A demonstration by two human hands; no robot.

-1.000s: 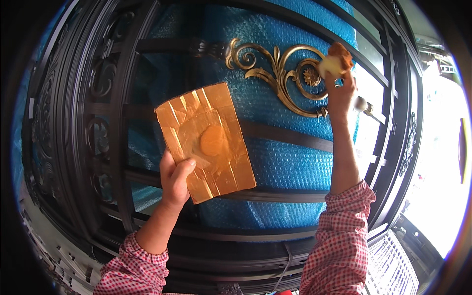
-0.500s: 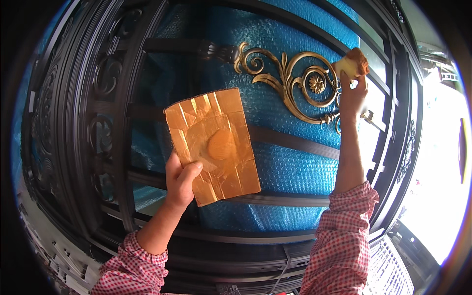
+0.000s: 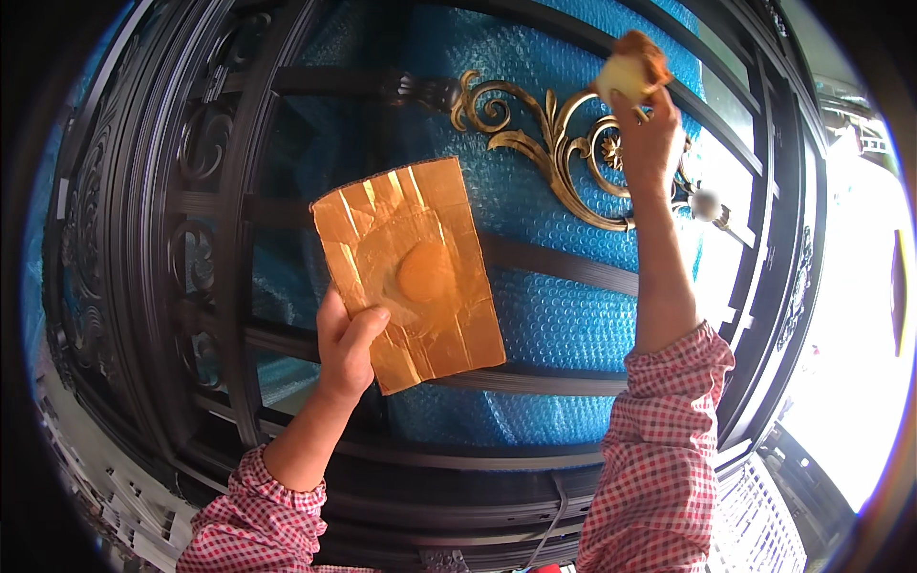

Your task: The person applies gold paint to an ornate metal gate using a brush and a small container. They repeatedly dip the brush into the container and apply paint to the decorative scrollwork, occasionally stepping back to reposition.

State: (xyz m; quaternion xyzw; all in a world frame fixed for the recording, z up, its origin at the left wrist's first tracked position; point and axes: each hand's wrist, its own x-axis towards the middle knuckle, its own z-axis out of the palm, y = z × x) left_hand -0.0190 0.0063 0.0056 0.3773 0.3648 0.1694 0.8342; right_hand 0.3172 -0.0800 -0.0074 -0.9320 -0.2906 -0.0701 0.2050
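From where I'm standing: L hand grips a gold-coloured card by its lower L edge, thumb on top, fingers behind. Mid-card there's a round orange patch; can't tell if it's a paste or just a stain. R hand pinches a small sponge-like pad, pale yellow w/ a rusty-brown end, bit blurred. Pad's at the upper R, near the top of the gold scroll ornament; can't tell if it's touching. The R hand & wrist cover part of the scroll's R side, flower centre half hidden.

Scroll sits btwn bars of a dark metal frame, blue bubble wrap behind it. Card's well apart from the pad, below & L of the scroll.

Step in hand, my guess: dabbing colour onto the scroll or the frame nr it, card serving as palette. Next move prob. calls for a light, controlled touch on the raised curves, w/ the card held flat & clear of the bars. If the pad's dry, it'd need a reload off the patch first; can't tell how loaded it is.
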